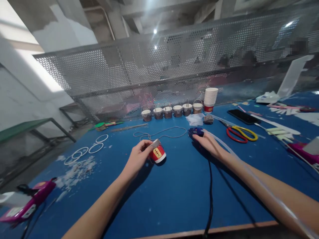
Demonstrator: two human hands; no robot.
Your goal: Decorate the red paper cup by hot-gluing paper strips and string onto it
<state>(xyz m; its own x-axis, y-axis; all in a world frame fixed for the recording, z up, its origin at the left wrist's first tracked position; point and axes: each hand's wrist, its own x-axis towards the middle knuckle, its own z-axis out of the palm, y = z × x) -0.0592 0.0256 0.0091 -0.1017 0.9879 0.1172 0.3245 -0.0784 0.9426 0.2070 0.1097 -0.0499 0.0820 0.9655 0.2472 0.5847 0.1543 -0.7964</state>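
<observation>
My left hand (140, 153) is closed around a small red and white paper cup (158, 154), which is tipped with its white rim toward me. Grey-brown cord covers the cup's upper end, and a loose length of cord (171, 128) curls over the table behind it. My right hand (208, 143) grips a dark blue hot glue gun (195, 131) at the right of the cup, apart from it. From the gun, a long translucent glue stick (239, 160) runs back over my right forearm. A black cable (210, 196) trails toward the table's front edge.
Several cord-covered cups (177, 111) with handles line the mesh partition beside a stack of paper cups (210, 99). Scissors (240, 134), a phone (244, 117) and gloves (280, 133) lie right. White rings (96, 147), scraps (77, 172) and a magenta device (32, 202) occupy the left.
</observation>
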